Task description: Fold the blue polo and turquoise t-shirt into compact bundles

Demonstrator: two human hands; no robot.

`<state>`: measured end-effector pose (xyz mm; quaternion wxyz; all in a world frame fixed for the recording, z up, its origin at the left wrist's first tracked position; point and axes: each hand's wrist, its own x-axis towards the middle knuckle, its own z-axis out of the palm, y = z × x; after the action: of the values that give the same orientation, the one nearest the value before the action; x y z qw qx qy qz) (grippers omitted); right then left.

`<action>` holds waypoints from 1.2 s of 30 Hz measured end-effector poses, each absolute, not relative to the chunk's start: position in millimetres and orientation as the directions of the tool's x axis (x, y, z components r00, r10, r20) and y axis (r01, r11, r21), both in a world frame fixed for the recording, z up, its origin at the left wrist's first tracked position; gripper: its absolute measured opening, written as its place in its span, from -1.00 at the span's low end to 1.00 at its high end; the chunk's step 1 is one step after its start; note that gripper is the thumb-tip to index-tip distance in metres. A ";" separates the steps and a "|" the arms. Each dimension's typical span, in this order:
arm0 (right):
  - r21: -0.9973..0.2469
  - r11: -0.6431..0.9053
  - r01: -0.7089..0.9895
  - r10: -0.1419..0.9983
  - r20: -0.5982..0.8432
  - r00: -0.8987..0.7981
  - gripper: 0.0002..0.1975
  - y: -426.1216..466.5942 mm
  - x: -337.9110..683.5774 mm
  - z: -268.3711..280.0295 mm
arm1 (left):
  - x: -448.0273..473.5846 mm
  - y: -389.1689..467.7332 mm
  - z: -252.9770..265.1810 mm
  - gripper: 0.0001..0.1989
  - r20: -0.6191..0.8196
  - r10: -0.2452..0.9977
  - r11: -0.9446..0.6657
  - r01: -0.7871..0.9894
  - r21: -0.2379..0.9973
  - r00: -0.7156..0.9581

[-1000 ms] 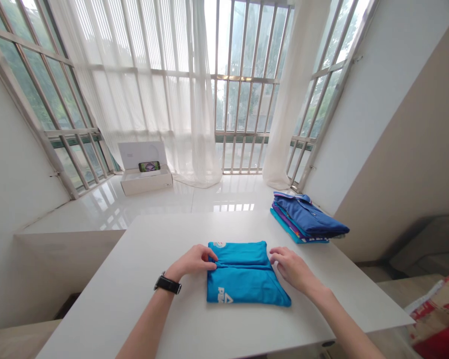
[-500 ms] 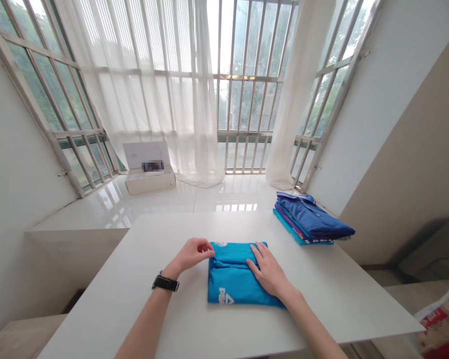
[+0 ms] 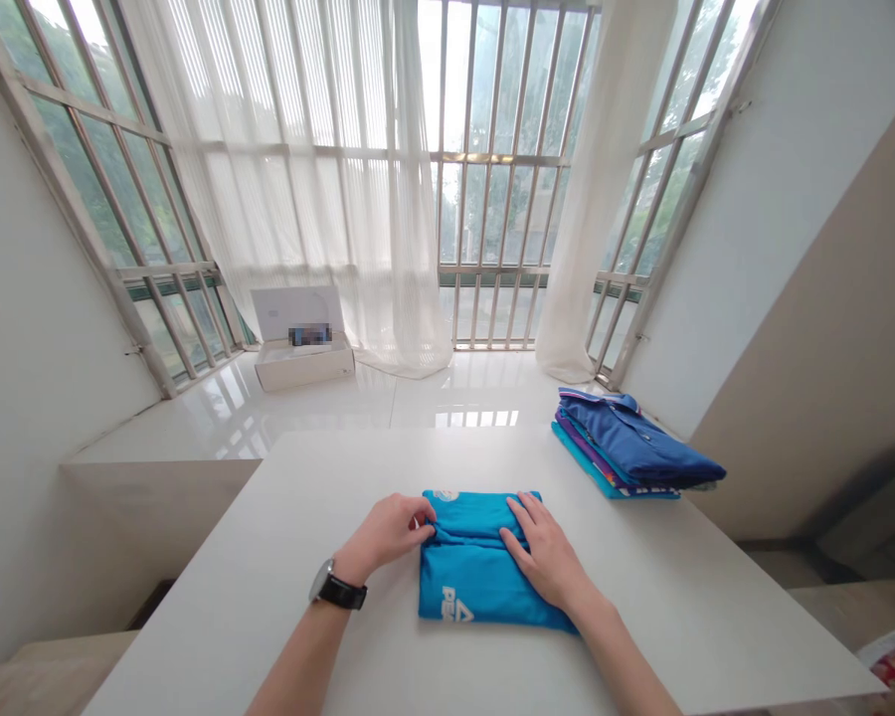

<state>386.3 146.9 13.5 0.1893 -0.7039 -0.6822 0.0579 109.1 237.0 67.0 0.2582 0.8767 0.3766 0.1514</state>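
Observation:
A bright blue shirt (image 3: 484, 572), folded into a rectangle, lies on the white table with white lettering and a triangle near its lower left. A fold runs across its middle from side to side. At the shirt's left edge, my left hand (image 3: 394, 532) has its fingers curled, thumb and fingertips pinching the cloth by the fold. My right hand (image 3: 548, 547) rests on the right part of the shirt, fingers stretched out and pressing lightly on the fabric. A black-strapped watch (image 3: 339, 587) is on my left wrist.
A stack of folded clothes (image 3: 633, 447), dark blue on top, sits at the table's right back edge. An open white box (image 3: 305, 368) stands on the window ledge (image 3: 403, 403). Sheer curtains (image 3: 320, 219) hang before barred windows. The white table (image 3: 283, 527) ends at right.
My left hand has moved slightly right, onto the shirt's edge at the fold. My right hand stays on the shirt. The whole view has shifted a little.

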 end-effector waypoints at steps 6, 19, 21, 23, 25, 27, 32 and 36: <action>-0.349 0.004 0.937 0.980 0.188 0.066 -0.40 147.0 386.3 13.5 | 107.1 235.5 74.8 -0.77 0.105 0.737 -0.583 0.549 0.599 0.668; -0.345 0.005 0.939 0.976 0.205 0.070 -0.41 147.0 387.0 11.5 | 114.7 226.8 74.5 -0.82 0.111 0.729 -0.601 0.553 0.576 0.676; -0.344 0.007 0.939 0.975 0.210 0.070 -0.41 147.4 387.7 10.0 | 115.4 225.7 72.0 -0.83 0.044 0.713 -0.598 0.574 0.559 0.700; -0.342 0.009 0.940 0.974 0.217 0.069 -0.41 147.7 388.1 8.9 | 115.7 225.2 69.4 -0.84 -0.010 0.710 -0.589 0.602 0.539 0.704; -0.342 0.012 0.940 0.972 0.223 0.069 -0.41 147.7 388.3 8.3 | 116.0 224.8 67.8 -0.83 -0.026 0.710 -0.589 0.614 0.525 0.703; -0.342 0.009 0.940 0.973 0.221 0.071 -0.41 147.6 388.3 8.3 | 116.9 224.4 67.3 -0.82 -0.022 0.713 -0.595 0.620 0.512 0.701; -0.349 -0.002 0.937 0.978 0.196 0.075 -0.39 147.5 388.0 9.8 | 121.8 223.0 66.2 -0.61 -0.012 0.740 -0.589 0.656 0.473 0.673; -0.348 -0.007 0.938 0.981 0.179 0.073 -0.38 147.6 387.6 11.8 | 124.9 224.0 61.4 -0.66 -0.009 0.765 -0.568 0.681 0.461 0.644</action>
<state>387.6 147.6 11.8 0.1912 -0.7071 -0.6784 0.0571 124.9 224.0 61.4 0.2172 0.8803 0.4107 0.0961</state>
